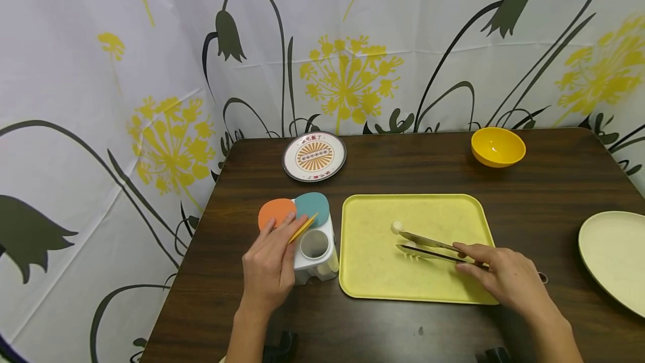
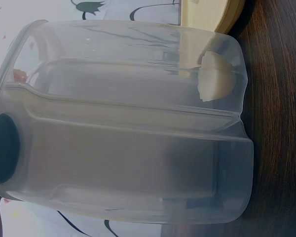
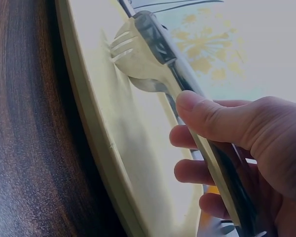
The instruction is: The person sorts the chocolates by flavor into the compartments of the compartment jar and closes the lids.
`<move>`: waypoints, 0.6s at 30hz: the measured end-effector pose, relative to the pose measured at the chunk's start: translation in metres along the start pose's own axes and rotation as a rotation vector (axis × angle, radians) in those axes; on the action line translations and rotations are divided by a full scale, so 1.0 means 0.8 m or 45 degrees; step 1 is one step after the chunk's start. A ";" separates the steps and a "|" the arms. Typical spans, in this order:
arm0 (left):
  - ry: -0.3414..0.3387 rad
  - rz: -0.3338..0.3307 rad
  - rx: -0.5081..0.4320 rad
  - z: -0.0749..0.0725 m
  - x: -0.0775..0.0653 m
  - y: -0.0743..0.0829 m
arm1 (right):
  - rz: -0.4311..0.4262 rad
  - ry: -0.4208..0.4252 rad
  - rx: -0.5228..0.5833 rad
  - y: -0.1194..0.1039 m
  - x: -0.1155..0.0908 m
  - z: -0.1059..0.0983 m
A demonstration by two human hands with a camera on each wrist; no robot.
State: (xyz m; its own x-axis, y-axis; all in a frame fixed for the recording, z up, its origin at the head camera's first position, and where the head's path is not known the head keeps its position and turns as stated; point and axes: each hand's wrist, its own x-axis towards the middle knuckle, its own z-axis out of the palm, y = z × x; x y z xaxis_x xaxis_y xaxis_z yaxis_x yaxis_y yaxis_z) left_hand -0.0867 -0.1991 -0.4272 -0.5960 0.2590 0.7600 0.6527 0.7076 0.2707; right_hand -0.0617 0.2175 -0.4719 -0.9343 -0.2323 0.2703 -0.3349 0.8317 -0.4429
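Note:
In the head view my left hand (image 1: 269, 262) lies over a caddy (image 1: 326, 259) of several compartments, holding its yellow lid (image 1: 303, 228) tilted up beside an uncovered round opening. Two other lids, orange (image 1: 276, 212) and teal (image 1: 312, 208), lie down. Through the clear wall in the left wrist view, a white chunk (image 2: 216, 76) shows at the bottom of a compartment. My right hand (image 1: 509, 279) grips metal tongs (image 3: 175, 74) with a forked arm, low over the yellow tray (image 1: 368, 279). The tong arms stand apart; a white piece (image 1: 397, 227) is at the upper arm's tip.
A patterned plate (image 1: 314, 157) lies behind the caddy. At the back right stands a yellow bowl (image 1: 498, 147), and a cream plate (image 1: 615, 256) sits at the right edge. A flowered cloth (image 1: 347, 15) hangs behind the dark wood table (image 1: 201, 307).

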 end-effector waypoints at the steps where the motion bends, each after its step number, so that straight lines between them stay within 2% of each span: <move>1: -0.001 -0.001 -0.001 0.000 0.000 0.000 | -0.007 0.011 -0.002 0.000 0.000 0.000; 8: -0.012 -0.009 -0.002 0.000 -0.001 0.000 | -0.069 0.112 -0.012 0.000 0.001 -0.001; 15: -0.022 -0.017 0.002 0.000 -0.001 0.000 | -0.150 0.236 -0.012 -0.009 0.008 -0.012; 18: -0.020 -0.017 0.001 0.000 -0.001 0.001 | -0.175 0.256 -0.007 -0.011 0.012 -0.017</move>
State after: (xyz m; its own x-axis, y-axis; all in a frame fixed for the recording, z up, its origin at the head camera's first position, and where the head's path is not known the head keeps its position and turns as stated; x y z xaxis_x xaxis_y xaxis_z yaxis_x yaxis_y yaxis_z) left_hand -0.0860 -0.1991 -0.4272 -0.6122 0.2596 0.7468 0.6440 0.7118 0.2805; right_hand -0.0663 0.2144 -0.4539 -0.8367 -0.2386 0.4930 -0.4560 0.8020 -0.3858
